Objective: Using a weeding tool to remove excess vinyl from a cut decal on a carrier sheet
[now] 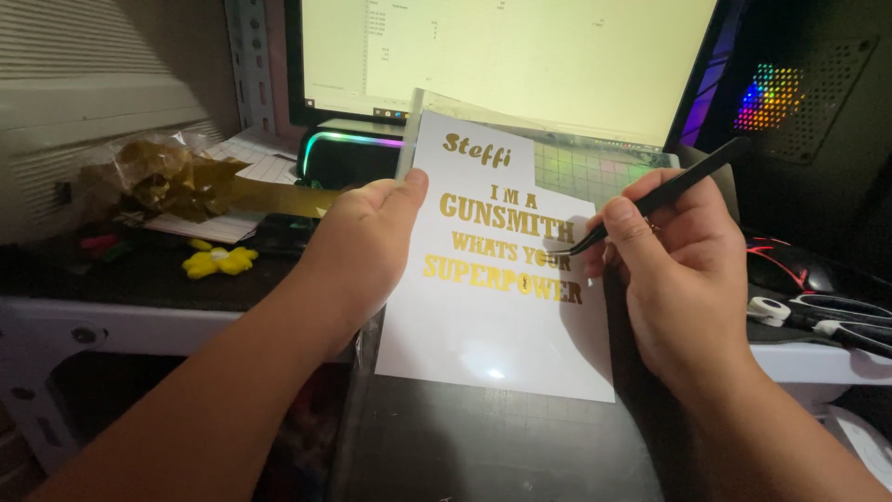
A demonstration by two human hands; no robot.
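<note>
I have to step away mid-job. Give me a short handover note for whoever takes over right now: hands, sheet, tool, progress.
Left hand: grips the white sheet with gold letters by its left edge, holding it up over the dark cutting mat.
Right hand: holds black tweezers, tip at the right end of the lettering's middle lines.
Done: the letters stand clean on the white backing; crumpled gold scraps lie at the left.
Left: any small bits remaining inside the letters; too fine to tell which. Scissors lie at the right.

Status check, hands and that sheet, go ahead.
Left hand grips white sheet with gold lettering. Right hand holds black tweezers, tip at lettering. Nothing blocking.
</note>
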